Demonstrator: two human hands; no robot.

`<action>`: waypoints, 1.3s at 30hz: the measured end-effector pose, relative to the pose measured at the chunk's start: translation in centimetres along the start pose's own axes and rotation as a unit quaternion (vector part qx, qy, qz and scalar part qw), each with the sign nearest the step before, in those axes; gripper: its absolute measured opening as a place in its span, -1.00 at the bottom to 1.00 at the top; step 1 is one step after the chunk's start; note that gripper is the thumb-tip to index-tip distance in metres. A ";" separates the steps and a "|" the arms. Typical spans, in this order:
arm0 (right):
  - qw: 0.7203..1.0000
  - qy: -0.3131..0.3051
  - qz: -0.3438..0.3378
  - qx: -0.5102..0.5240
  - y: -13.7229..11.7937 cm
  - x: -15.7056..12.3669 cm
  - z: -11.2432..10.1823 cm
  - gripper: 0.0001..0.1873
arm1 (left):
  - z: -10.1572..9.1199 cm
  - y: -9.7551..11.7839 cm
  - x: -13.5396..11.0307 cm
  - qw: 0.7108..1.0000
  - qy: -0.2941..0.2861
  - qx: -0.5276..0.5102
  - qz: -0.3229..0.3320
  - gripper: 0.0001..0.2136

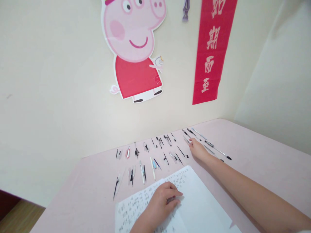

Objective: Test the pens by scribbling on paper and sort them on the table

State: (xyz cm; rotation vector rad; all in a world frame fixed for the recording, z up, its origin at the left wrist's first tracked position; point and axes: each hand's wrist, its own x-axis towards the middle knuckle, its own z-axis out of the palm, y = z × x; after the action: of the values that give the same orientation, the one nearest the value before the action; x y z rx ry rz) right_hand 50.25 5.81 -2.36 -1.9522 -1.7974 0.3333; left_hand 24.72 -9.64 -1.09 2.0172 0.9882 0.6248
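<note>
My left hand [161,202] rests on white sheets of paper [204,200] covered partly with handwriting. Its fingers are loosely bent, with a gap between thumb and forefinger and nothing visible held there. Farther off, my right hand [197,149] reaches to the back right of the pink table. The fingertips close on the end of a thin grey pen [186,139]; the palm side is hidden. Just behind that hand lie two dark pens [186,133] and a light blue pen [199,133]. A long clear pen with a black tip [220,150] lies to its right.
Several disassembled pens, caps and refills lie in rows on the pink tabletop [92,191], among them a red-and-white pen [128,152] and a cream pen [153,168]. The wall behind carries a cartoon pig cutout [138,76] and a red banner [209,71].
</note>
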 end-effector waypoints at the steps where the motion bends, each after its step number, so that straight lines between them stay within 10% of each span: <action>1: 1.000 -0.002 0.000 -0.025 -0.1 0.4 0.1 -0.63 | 0.0 0.0 0.0 1.000 0.001 -0.002 0.001 -0.76; 20: 0.980 -0.032 -0.030 -0.192 -1.9 4.2 0.7 -0.58 | 0.1 0.0 0.1 1.000 -0.001 -0.008 0.001 -0.76; 39: 0.970 -0.043 -0.056 -0.232 -1.0 1.5 0.3 -0.58 | 0.0 -0.1 0.0 1.000 0.002 -0.002 0.000 -0.76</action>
State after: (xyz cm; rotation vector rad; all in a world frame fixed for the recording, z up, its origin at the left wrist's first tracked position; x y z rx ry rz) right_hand 49.38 7.38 -1.95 -2.1497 -2.1839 -0.0521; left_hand 24.72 -9.58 -1.22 2.0142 0.9879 0.6297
